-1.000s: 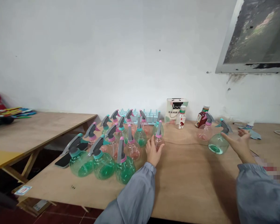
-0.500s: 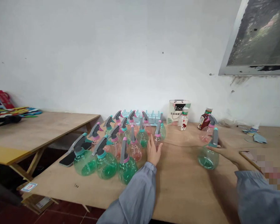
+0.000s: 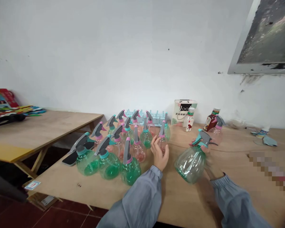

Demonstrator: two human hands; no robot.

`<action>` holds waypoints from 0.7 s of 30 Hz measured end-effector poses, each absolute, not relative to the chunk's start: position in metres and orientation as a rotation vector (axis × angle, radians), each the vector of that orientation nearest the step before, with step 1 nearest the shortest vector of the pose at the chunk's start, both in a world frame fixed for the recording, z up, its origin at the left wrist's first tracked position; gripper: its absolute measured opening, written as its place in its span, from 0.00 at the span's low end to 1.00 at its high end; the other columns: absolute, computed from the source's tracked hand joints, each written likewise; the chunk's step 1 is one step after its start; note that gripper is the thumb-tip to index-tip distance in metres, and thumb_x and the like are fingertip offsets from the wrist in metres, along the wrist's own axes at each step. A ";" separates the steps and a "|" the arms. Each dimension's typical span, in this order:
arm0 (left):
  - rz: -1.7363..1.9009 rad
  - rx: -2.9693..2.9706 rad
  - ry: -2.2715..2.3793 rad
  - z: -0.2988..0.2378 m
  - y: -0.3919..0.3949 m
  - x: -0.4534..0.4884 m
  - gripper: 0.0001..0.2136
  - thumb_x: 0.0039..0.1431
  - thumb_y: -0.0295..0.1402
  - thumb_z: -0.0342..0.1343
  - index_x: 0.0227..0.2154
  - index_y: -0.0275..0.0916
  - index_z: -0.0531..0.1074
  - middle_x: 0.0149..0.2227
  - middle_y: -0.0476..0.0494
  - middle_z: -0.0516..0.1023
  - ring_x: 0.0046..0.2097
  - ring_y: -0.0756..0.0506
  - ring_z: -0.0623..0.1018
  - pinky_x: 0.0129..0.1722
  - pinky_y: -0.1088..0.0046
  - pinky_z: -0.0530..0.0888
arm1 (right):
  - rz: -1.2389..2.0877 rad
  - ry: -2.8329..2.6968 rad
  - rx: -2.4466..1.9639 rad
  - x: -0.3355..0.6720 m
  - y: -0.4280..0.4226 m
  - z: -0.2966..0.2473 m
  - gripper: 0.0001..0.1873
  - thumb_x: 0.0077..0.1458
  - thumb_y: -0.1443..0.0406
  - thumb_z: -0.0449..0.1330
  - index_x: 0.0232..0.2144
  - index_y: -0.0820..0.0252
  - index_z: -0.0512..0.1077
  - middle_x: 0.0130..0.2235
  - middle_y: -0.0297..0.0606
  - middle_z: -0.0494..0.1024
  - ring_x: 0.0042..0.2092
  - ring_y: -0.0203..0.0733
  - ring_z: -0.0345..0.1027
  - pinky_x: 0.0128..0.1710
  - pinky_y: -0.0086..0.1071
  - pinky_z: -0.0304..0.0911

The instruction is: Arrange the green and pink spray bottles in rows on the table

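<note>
Head view: the right hand point(image 3: 205, 151) is mostly hidden behind a green sprayer point(image 3: 191, 161), fingers clamped around its neck, carrying it tilted above the table point(image 3: 192, 199) at about 5 o'clock from the cluster point(image 3: 123, 142). The left hand point(image 3: 159, 153), fingers loosely apart, rests against a pink sprayer point(image 3: 161, 144) at the cluster's 3 o'clock edge. Risk, as I judge it: the tilted sprayer could slip, or knock the packed cluster over. The carton point(image 3: 182, 112) at 12 o'clock bears writing too small to read, as do the labels on the bottles point(image 3: 210, 122).
</note>
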State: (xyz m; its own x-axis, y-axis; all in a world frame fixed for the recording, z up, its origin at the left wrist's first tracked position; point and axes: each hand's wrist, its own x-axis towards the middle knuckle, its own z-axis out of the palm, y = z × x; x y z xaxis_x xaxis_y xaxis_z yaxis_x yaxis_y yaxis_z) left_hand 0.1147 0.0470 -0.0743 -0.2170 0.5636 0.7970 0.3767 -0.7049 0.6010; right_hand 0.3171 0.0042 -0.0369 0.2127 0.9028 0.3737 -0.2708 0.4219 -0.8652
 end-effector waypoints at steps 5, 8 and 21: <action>1.983 1.867 1.142 -0.073 0.049 0.114 0.19 0.63 0.31 0.54 0.56 0.42 0.61 0.62 0.32 0.64 0.64 0.37 0.66 0.64 0.50 0.61 | 0.970 -1.137 -0.748 0.306 -0.009 -0.036 0.31 0.50 0.39 0.61 0.50 0.47 0.73 0.49 0.40 0.82 0.51 0.55 0.77 0.52 0.48 0.73; 1.916 1.869 1.167 -0.073 0.048 0.114 0.18 0.64 0.32 0.53 0.56 0.42 0.61 0.61 0.33 0.64 0.64 0.37 0.66 0.64 0.49 0.59 | 0.927 -1.154 -0.823 0.306 -0.018 -0.029 0.32 0.51 0.39 0.59 0.51 0.47 0.73 0.49 0.41 0.82 0.54 0.57 0.76 0.53 0.50 0.73; 1.887 1.886 1.146 -0.071 0.046 0.114 0.18 0.64 0.31 0.52 0.56 0.42 0.61 0.60 0.34 0.66 0.64 0.38 0.67 0.63 0.52 0.61 | 0.829 -1.430 -0.866 0.329 -0.008 -0.046 0.38 0.45 0.34 0.61 0.52 0.46 0.74 0.54 0.42 0.79 0.61 0.62 0.68 0.59 0.55 0.67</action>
